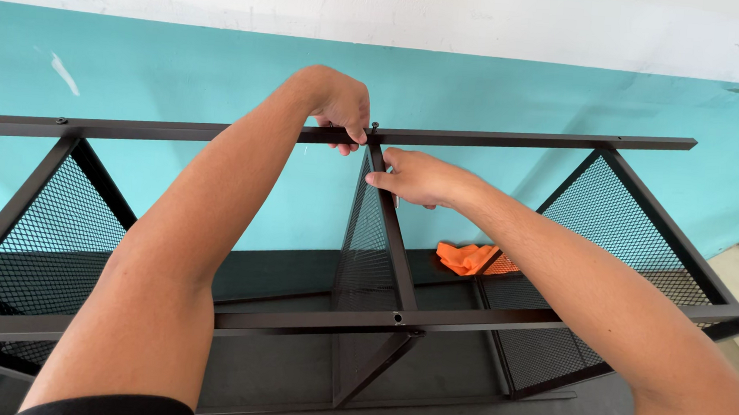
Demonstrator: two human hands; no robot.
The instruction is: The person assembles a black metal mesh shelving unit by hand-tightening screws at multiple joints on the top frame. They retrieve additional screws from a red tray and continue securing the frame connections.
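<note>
- Dark metal rack frame (466, 314) lies on its side in front of a teal wall (179, 73); its far rail (521, 141) runs across the upper middle of view.
- Left hand (342, 110) is closed over the far rail where the middle mesh divider (366, 251) meets it; fingers curl under the bar.
- A small screw (374, 126) stands up from the rail just beside that hand.
- Right hand (419, 178) pinches the divider's top bar, just below the rail.
- Mesh panels sit at the left end (56, 229) and right end (620, 216).
- Near rail (292, 322) passes under both forearms.
- Crumpled orange cloth (468, 258) lies on the dark floor (289, 367) behind the divider.
- White band (401, 10) tops the wall. No labels or packages legible.
</note>
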